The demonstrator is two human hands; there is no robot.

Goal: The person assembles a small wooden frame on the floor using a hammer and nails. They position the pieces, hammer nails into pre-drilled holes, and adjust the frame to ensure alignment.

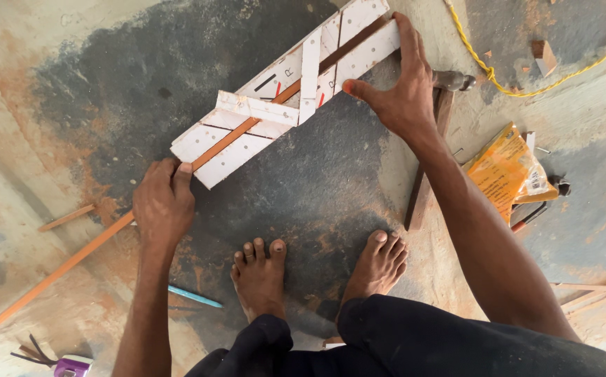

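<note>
- A white mitre box (285, 98) lies on the concrete floor (93, 91), set slantwise, its far end up and to the right, its near end down and to the left.
- A long orange-brown strip (58, 272) runs through the box's channel and out of its lower left end, across the floor toward the bottom left corner.
- The left hand (163, 206) sits at the lower left end of the box, on the strip; its fingers (183, 174) are curled together and press down on the strip where it leaves the box, touching the box's edge.
- The right hand (401, 91) rests on the upper right end of the box, fingers spread: the thumb on the near wall, the forefinger stretched along the far end.
- Just right of the box, under the right wrist, a hammer (432, 150) lies on the floor, head up, handle toward the feet.
- Two bare feet (317, 269) stand below the box, toes pointing toward it.
- A blue pencil (195, 297) lies left of the feet.
- Well right of the box, an orange packet (505, 171) rests on the floor.
- A yellow cord (519, 87) loops across the floor above the packet.
- A small wood block (544, 56) lies near the cord.
</note>
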